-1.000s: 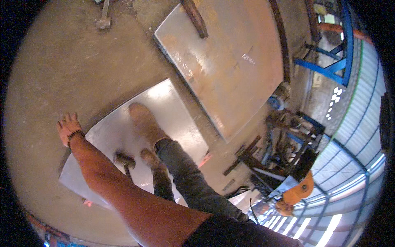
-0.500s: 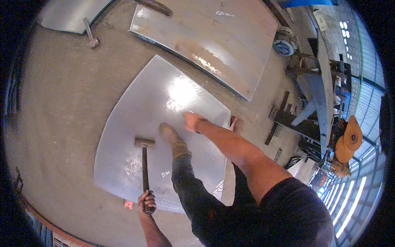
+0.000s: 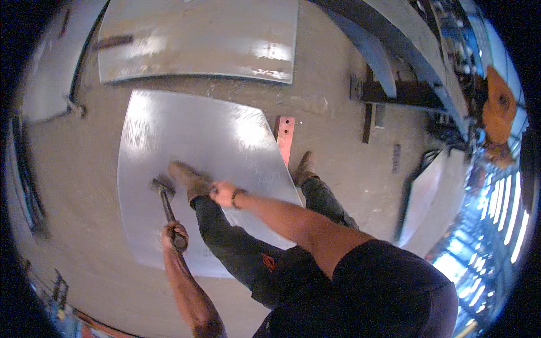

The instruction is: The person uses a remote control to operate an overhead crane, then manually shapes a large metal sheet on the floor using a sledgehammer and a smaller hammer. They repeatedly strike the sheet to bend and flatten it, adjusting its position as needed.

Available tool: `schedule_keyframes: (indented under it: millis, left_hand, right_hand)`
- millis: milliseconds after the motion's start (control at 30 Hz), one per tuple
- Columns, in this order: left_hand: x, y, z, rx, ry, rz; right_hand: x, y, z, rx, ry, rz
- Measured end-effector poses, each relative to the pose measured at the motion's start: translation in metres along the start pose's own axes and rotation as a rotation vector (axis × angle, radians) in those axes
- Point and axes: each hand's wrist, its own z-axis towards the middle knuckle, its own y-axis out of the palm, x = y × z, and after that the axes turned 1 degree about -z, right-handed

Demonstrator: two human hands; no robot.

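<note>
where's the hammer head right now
In the head view, the hammer head rests on the metal sheet on the floor, left of centre, just left of the boot standing there. The left hand grips its handle.

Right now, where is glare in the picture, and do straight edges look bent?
Head view: bright glare sits on the metal sheet underfoot and on the second sheet beyond; window light at right is overexposed; sheet edges curve toward the dark round rim.

Daylight from right, glare on steel sheet [image 3: 186, 141], fisheye-warped edges, slight blur.
</note>
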Motion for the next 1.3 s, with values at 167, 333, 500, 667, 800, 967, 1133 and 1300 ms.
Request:
schedule_keyframes:
  millis: [167,333,500,667,800,967,1133,1300]
  left_hand:
    - [-0.182,0.057,-0.011,0.314,0.425,0.973]
    - [-0.371,0.122,-0.077,0.458,0.265,1.551]
    - [-0.483,0.164,-0.091,0.079,0.392,2.205]
    - [-0.535,0.235,0.042,-0.227,0.156,2.6]
    - [-0.615,0.307,0.158,-0.51,0.114,2.523]
    - [-0.659,0.334,0.222,-0.672,0.081,2.439]
    - [-0.547,0.241,0.24,-0.348,0.091,2.238]
    - [-0.52,0.201,0.162,0.277,-0.254,2.173]
  right_hand:
    - [0.044,-0.004,-0.073,0.064,0.085,0.347]
    - [0.104,-0.073,-0.16,-0.287,0.447,1.187]
    - [0.234,-0.151,-0.209,0.271,0.599,1.519]
    - [0.37,-0.267,-0.285,0.994,0.645,1.364]
    - [0.412,-0.357,-0.342,1.461,0.415,1.409]
    - [0.416,-0.324,-0.318,1.492,0.45,1.465]
    - [0.401,-0.197,-0.202,1.11,0.782,1.262]
    - [0.387,-0.059,-0.158,0.278,0.389,0.975]
